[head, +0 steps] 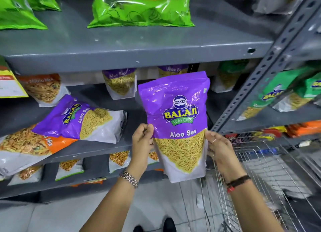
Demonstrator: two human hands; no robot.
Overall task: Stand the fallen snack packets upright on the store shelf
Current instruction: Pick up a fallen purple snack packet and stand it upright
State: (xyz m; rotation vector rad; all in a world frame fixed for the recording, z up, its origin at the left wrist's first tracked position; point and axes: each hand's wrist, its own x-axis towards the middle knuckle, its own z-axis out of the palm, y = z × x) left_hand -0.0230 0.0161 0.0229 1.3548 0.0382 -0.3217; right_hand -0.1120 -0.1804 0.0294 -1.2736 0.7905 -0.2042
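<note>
Both hands grip one purple Aloo Sev packet upright in front of the middle shelf: our left hand pinches its left edge, fingers curled round it, and our right hand clamps the right edge at the same height. Left of this held packet, we see a second purple packet lying flat on that shelf, its lower end resting on a fallen orange mix packet. Behind the held packet, further Aloo Sev packets stand upright. Right of it sits a wire cart.
</note>
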